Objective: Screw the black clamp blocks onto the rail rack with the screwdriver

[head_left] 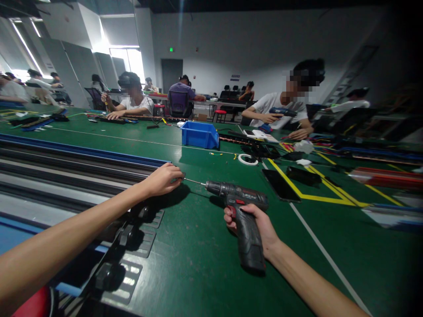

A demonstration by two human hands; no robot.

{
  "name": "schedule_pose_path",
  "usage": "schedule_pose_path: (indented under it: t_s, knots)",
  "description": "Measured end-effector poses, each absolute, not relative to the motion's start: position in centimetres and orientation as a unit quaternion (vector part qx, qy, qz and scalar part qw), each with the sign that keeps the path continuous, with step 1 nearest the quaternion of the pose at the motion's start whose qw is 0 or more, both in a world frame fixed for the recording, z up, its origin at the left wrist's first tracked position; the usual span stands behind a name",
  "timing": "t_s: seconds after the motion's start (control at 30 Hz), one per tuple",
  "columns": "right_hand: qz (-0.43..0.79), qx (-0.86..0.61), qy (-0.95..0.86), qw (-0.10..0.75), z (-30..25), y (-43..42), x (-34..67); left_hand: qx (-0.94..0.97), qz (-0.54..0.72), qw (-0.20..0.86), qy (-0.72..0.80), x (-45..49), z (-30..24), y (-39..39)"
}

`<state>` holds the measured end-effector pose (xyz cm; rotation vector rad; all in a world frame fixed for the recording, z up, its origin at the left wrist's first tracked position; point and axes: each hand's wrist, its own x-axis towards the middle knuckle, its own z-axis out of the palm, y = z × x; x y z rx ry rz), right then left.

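My right hand point(254, 220) is wrapped round the grip of a black cordless drill point(246, 202), with a finger at its red trigger. A long thin bit point(194, 181) runs from the drill's chuck to the left. The bit's far end meets the fingertips of my left hand point(165, 179), which are pinched together there. Whatever else those fingers hold is too small to make out. Under and beside my left forearm lie long black and grey profiles point(82, 169) with blue edges. Dark knobs point(109, 275) on slotted plates point(130, 279) line their near end.
A blue bin point(200, 134) stands beyond my hands on the green table point(198, 246). To its right lie a white tape roll point(247, 160), a dark flat panel point(280, 185) and wires. Across the table, one co-worker point(280, 108) holds a drill; another point(132, 99) works further left.
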<state>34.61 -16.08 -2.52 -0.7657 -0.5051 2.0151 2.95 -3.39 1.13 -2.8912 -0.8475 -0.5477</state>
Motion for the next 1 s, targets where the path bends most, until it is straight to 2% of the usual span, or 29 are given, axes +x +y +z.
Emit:
schedule_pose_path:
  t_s: [0.37,0.63,0.87,1.0]
  knots:
    - [0.805,-0.32,-0.218,0.449,-2.6,-16.2,34.6,-0.947,-0.173,0.056,-0.265,3.1,1.3,-3.7]
    - [0.815,-0.305,-0.217,0.442,-2.5,-16.2,34.7,-0.943,-0.184,0.016,-0.276,2.9,1.5,-3.9]
    - [0.823,-0.299,-0.214,0.433,-2.5,-13.3,33.4,-0.845,-0.325,-0.032,-0.424,0.5,2.2,-1.4]
    - [0.832,-0.287,-0.223,0.419,-2.4,-10.3,32.0,-0.817,-0.289,-0.056,-0.496,-1.6,1.5,0.5]
